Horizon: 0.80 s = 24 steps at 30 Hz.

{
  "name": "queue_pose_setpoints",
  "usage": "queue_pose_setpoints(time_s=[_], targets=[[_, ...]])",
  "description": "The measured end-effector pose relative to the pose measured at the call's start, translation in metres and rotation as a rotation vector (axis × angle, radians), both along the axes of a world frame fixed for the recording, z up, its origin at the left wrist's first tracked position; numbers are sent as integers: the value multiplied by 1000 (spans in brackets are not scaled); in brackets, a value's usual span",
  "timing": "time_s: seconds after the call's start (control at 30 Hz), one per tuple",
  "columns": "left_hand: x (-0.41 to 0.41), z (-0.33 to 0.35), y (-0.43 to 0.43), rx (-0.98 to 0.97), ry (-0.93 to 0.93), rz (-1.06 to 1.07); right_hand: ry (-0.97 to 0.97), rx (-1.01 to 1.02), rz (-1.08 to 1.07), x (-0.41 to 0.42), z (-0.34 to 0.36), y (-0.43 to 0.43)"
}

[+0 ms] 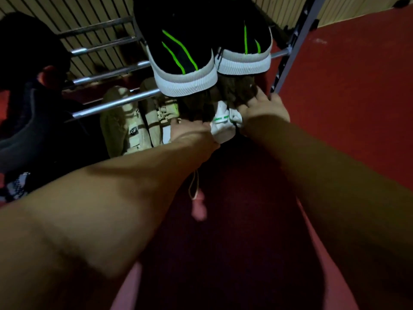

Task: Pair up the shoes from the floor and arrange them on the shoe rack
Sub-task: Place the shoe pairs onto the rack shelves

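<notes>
A metal shoe rack (116, 101) stands against the slatted wall. On an upper tier sits a pair of black shoes with green stripes and white soles (185, 63). Below them, on a lower tier, lies a beige pair (131, 128) and, to its right, a pair of brown fuzzy shoes (234, 90) with white heels (223, 125). My left hand (192, 133) grips the heel of the left brown shoe. My right hand (263, 106) lies on the right brown shoe with its fingers spread over the fuzzy top.
Another person in dark clothes (33, 121) crouches at the left, close to the rack. A checkered shoe (17, 186) lies on the red floor (346, 108) by them. The rack's right upright (292, 48) stands beside my right hand.
</notes>
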<state>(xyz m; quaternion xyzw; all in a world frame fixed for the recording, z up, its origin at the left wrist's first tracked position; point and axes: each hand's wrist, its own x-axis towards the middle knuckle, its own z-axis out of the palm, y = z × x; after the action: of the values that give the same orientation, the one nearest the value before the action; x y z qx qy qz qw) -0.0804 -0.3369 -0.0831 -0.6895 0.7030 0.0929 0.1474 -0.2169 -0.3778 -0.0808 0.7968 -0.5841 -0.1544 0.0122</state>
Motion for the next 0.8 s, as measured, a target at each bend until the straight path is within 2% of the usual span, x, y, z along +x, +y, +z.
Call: queue_pose_setpoints(time_s=[0.03,0.1,0.2,0.37,0.53,0.6,0.67,0.8], targets=[[4,-1,4,2,-63,-54,-136,-106,-47,-2,-6,7],[16,-8,10,0,-35,-104,-280,-283,-81,-6,-19,25],[31,-19,15,-17,115,-99,-297,-350,-70,-8,-33,30],[31,-19,11,2,160,-107,-345,-376,-134,14,-23,24],[35,-20,13,-41,202,-104,-327,-315,-233,19,-24,30],[37,-21,20,-132,201,-79,-265,-126,-283,16,-30,34],[42,-21,31,-197,206,-11,-271,-50,-336,18,-21,45],[47,-12,67,-138,209,139,-288,-10,-345,29,-6,81]])
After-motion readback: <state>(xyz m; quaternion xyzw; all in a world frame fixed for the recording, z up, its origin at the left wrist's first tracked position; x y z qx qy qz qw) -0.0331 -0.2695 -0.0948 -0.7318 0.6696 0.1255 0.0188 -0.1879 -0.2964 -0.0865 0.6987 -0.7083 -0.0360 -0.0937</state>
